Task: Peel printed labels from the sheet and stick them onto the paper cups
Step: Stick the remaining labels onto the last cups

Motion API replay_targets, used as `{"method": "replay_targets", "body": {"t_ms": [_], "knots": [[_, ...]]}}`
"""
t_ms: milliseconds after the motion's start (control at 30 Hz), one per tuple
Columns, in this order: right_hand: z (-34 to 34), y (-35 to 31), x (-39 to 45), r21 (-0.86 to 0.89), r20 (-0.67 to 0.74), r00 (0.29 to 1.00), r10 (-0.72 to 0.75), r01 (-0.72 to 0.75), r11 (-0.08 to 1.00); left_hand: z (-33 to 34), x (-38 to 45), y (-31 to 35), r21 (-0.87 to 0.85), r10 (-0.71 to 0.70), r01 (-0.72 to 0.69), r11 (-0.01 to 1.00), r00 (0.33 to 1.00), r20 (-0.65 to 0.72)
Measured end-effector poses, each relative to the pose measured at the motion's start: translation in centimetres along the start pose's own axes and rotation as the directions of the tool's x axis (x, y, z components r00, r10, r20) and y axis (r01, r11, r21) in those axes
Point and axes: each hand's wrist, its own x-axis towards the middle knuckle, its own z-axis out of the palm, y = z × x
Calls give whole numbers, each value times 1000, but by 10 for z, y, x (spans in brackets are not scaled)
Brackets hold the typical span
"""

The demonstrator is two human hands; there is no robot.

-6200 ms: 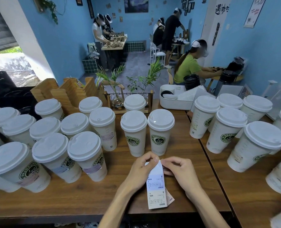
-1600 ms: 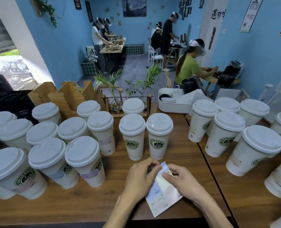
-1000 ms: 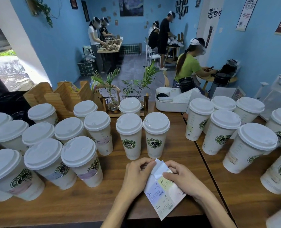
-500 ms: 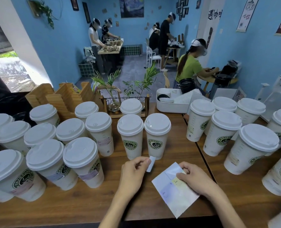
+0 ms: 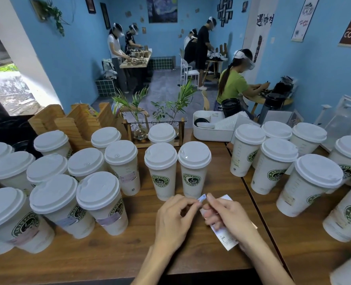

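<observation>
Wooden table (image 5: 215,262) crowded with cups (image 5: 161,171), blue walls (image 5: 78,64).

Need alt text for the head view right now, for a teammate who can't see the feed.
Over a wooden table, the left hand and right hand pinch a small peeled label between them; the right also holds the label sheet. Lidded paper cups crowd the table on both sides.

We got pretty even indoor light, with blown-out daylight pouring through the doorway (image 5: 8,89) on the left. Soft shadows sat under the cups (image 5: 194,169). Wide-angle warp bent the edges, and the bottom right corner smeared into blur.
</observation>
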Motion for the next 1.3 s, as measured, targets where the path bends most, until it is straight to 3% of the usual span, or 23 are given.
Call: {"method": "replay_targets", "body": {"t_ms": [100, 300, 367, 433, 533, 600, 800, 1067, 1300], "knots": [[8, -5, -1, 291, 128, 988, 89, -123, 949, 7, -4, 2, 37, 112, -111, 993, 994, -6], [7, 6, 8, 310, 114, 991, 72, -105, 945, 8, -11, 5, 14, 63, -63, 998, 998, 19], [5, 8, 7, 306, 112, 993, 42, -74, 949, 4, -11, 9, -66, -16, 17, 998, 1000, 26], [3, 10, 6, 297, 81, 997, -13, -11, 955, 2, -8, 12, -230, -182, 187, 955, 982, 43], [-3, 11, 5, 178, 83, 993, -89, 73, 981, 0, 0, 14, -489, -459, 443, 751, 883, 96], [-6, 11, 4, 105, 143, 982, -125, 111, 988, -2, 3, 15, -529, -510, 524, 667, 839, 188], [-12, 8, 6, 4, 140, 979, -146, 147, 989, -6, 6, 17, -467, -485, 535, 704, 843, 235], [-3, 13, 14, 93, -105, 970, -219, 229, 969, -4, 6, 19, -477, -517, 517, 711, 844, 143], [3, 17, 26, 74, -168, 936, -310, 325, 943, 1, 11, 26, -445, -560, 512, 734, 828, 29]]}}
